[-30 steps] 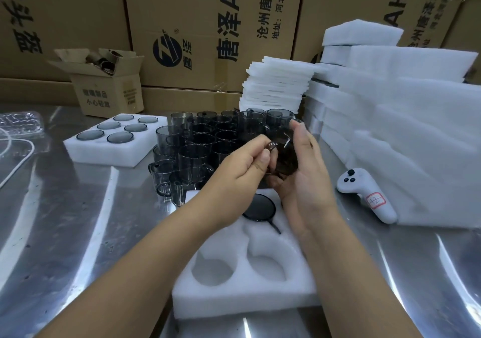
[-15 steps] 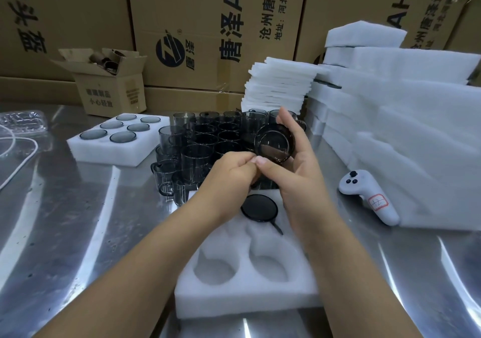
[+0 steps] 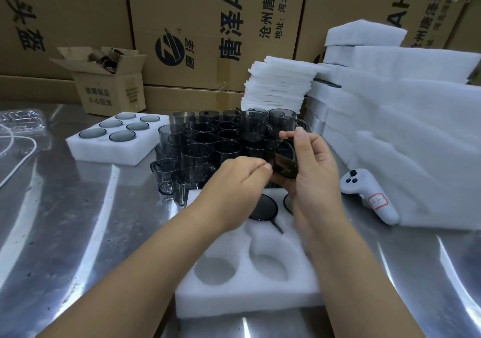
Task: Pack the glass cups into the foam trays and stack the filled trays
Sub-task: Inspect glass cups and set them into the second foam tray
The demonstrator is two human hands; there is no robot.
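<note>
Over the near foam tray (image 3: 242, 301), one smoked glass cup (image 3: 285, 160) is held in the air, clear of the foam. It is gripped by the right hand (image 3: 315, 173), fingers and thumb curled round its body, and pinched at its left edge by the left hand (image 3: 234, 179).

Step in hand, as judged: the cup is being oriented before insertion. Seated cups (image 3: 263, 206) are seen in the far row, one partly hidden by the right wrist. Two near pockets (image 3: 269, 265) are left vacant; the middle row is hidden by the arms.

The next move calls for the cup to be turned to match the seated ones, handle lined up with the pocket's slot, then pressed in square so the foam isn't torn.

Vs 0.5 s earlier: the mouth was faced at the camera; now the cup is rotated sideways and lowered a little. Loose cups (image 3: 203, 142) and the filled tray (image 3: 86, 153) are unchanged.
</note>
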